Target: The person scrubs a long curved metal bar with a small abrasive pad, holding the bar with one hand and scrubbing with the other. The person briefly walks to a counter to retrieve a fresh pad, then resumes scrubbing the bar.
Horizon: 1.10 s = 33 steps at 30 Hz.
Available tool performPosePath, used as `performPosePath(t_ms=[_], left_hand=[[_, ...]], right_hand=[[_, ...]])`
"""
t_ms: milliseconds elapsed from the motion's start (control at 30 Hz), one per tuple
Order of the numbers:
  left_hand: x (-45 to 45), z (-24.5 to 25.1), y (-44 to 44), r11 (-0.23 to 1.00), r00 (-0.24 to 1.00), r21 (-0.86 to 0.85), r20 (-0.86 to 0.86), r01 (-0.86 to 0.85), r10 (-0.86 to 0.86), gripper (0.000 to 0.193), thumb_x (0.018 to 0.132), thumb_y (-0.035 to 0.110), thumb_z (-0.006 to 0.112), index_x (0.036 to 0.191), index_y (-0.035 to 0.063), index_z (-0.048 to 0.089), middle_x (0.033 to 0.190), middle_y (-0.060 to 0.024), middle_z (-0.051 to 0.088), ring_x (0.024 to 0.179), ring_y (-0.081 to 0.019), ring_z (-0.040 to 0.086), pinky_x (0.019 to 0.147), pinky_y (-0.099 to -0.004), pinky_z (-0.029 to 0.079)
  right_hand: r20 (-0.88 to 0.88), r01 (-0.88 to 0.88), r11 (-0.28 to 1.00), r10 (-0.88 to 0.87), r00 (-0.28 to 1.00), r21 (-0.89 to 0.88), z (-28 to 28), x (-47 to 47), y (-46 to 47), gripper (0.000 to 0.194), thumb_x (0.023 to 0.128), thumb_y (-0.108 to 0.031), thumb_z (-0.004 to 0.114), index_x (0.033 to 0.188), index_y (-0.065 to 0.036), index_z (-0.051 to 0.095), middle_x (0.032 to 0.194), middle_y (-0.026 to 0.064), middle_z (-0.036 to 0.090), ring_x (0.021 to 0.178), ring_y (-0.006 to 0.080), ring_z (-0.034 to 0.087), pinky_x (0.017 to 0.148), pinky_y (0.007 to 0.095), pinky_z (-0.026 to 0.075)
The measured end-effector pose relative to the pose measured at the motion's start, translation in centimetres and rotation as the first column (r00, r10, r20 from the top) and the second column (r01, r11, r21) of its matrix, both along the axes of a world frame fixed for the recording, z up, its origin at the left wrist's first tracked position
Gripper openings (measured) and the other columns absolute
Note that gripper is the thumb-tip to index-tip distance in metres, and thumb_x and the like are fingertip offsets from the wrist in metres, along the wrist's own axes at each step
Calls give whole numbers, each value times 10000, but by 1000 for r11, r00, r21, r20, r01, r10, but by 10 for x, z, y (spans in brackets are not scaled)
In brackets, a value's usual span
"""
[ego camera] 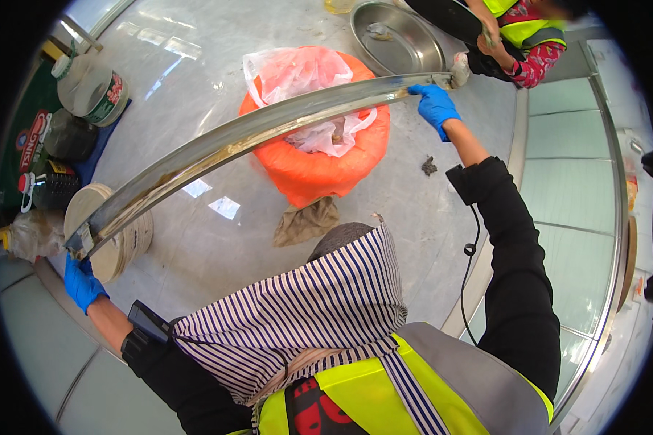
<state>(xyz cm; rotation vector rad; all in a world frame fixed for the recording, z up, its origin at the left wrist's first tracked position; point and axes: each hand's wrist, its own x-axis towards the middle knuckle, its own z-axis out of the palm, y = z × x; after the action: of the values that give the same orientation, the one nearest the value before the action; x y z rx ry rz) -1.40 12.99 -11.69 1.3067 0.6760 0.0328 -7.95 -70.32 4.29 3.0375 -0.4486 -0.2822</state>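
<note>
I hold a long metal channel (234, 145) with brownish grease along its inside, stretched across in front of me. My left hand (84, 284), in a blue glove, grips its near-left end. At the far-right end, my gloved right hand (434, 110) has its fingers on the channel's edge. Beneath its middle stands a bin covered in an orange bag (326, 168), with crumpled white plastic bags (334, 133) in its mouth. A stack of round cream-coloured pieces (133, 231) sits just behind the channel's left end, partly hidden by it.
An oval steel basin (397, 43) lies beyond the bin. At the upper right, another person (533, 51) holds a dark pan (449, 20). Large bottles (92, 89) line the left side. A brown rag (307, 222) and a dark scrap (429, 166) lie on the grey floor (196, 277).
</note>
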Motion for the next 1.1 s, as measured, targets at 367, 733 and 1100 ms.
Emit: performPosePath(t_ms=[367,733,1100], left_hand=[[0,-2,-7,998,1000,63,-2,-18,19,359,839,74,426,1163,-33,540,1037,-143,615,875,-231,619,780,-326,512],[3,-6,-16,988,992,88,-16,-126,128,365,822,81,443,1154,29,585,1026,-90,625,872,-194,605,769,-295,485],[1,10,-43,984,991,127,-20,-126,130,362,806,66,455,1135,5,594,1006,-113,629,829,-204,617,727,-299,500]], right_hand=[[14,45,927,-54,998,373,-1,3,19,399,708,-57,466,1059,-111,648,1062,189,600,1002,343,574,892,382,438],[78,-110,941,89,993,320,-6,17,137,290,706,-121,539,959,-85,678,945,186,624,902,351,590,818,387,465],[95,-488,784,492,865,384,12,35,218,215,731,-177,589,913,-130,693,873,149,604,803,329,580,736,393,473]])
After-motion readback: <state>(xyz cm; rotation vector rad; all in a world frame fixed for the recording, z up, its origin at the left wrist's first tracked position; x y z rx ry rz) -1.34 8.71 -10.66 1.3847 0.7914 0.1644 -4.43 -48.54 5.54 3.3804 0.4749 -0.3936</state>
